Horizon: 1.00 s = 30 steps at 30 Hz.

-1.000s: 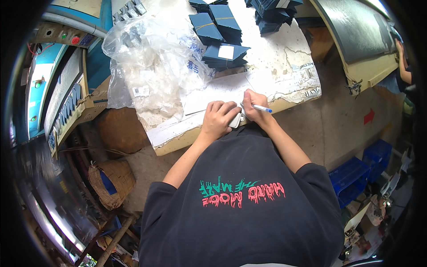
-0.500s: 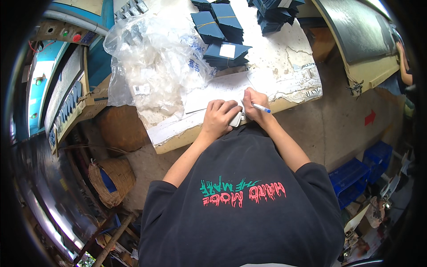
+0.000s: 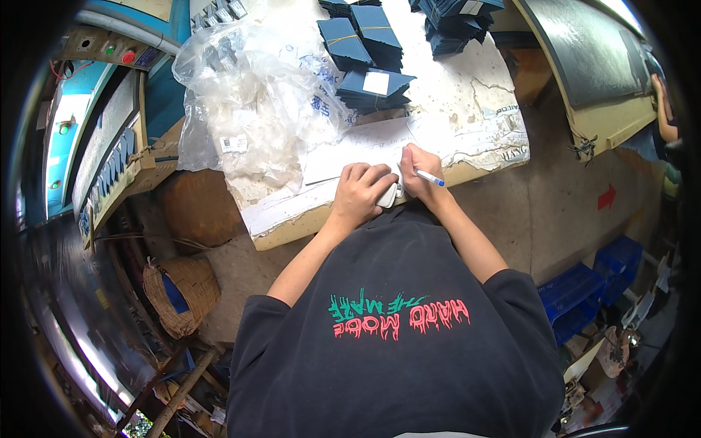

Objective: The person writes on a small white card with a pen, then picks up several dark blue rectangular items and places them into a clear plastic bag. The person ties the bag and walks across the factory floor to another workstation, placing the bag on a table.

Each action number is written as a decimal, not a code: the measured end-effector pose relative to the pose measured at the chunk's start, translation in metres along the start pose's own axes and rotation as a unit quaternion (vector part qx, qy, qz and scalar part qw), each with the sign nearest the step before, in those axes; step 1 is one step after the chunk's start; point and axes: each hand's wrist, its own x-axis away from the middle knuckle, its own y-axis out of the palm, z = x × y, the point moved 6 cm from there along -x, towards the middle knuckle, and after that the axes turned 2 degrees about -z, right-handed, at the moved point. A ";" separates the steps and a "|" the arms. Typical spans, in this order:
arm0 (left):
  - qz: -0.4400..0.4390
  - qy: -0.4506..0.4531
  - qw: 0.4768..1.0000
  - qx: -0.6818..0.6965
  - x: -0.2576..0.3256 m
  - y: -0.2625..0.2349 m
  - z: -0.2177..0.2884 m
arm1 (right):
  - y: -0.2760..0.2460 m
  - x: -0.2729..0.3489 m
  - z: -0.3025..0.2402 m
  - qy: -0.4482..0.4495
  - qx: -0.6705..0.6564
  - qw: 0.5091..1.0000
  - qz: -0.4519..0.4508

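My right hand [image 3: 421,166] is closed round a white pen with a blue end [image 3: 431,178], over white sheets of paper [image 3: 337,159] with handwriting on them. The pen's tip is hidden by the hand. Close to its left, my left hand [image 3: 359,191] rests at the table's near edge, its fingers curled on a small white object with rounded corners [image 3: 388,198]. The fingers cover part of that object, and I cannot make out its kind. Beyond the papers stands a stack of dark blue flat pieces [image 3: 374,90] with a white slip on top.
Clear plastic bags [image 3: 255,109] cover the table's left part. More banded dark blue stacks [image 3: 345,44] stand at the back. The worn table [image 3: 475,131] has a ragged near edge. A wicker basket [image 3: 193,292] and blue crates [image 3: 573,299] are on the floor; another person's arm [image 3: 663,109] shows far right.
The view has shifted very slightly. Both hands stay in nearly the same place, the right one still holding the pen.
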 end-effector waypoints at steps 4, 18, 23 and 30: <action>0.000 0.001 1.000 0.005 -0.001 -0.001 0.001 | 0.000 0.001 0.002 0.008 -0.019 1.000 0.012; -0.006 -0.006 1.000 0.003 -0.001 -0.002 0.001 | -0.002 0.002 -0.002 -0.017 0.017 0.999 0.025; -0.009 -0.005 1.000 0.004 0.000 -0.003 -0.001 | -0.007 0.007 0.002 0.019 -0.041 0.998 0.034; -0.006 -0.004 1.000 0.009 0.000 -0.002 -0.001 | -0.006 0.012 0.001 0.013 -0.044 0.999 -0.003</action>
